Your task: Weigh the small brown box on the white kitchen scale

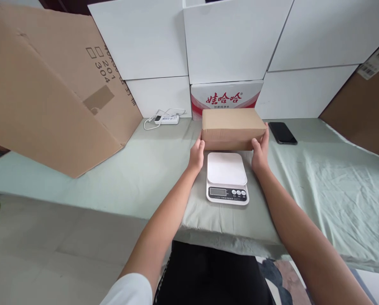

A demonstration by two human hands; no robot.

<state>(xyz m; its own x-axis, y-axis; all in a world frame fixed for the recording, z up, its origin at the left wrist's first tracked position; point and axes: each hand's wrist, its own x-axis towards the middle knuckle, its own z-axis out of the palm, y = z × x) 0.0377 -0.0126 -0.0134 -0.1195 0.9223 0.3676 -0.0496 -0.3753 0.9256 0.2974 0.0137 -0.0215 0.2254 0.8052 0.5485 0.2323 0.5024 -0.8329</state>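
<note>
A plain brown cardboard box [232,127] rests on the cloth-covered table, just behind a small white digital scale [227,178]. My left hand [197,153] presses against the box's left end. My right hand [260,150] grips its right end, fingers wrapped round the corner. The scale's white platform is bare, and its display and three buttons face me.
A black phone [282,132] lies right of the box. A white power strip with cable [165,119] sits at the back left. A red-and-white printed carton [226,98] and white boxes line the back wall. A large brown cardboard sheet [49,84] leans at the left.
</note>
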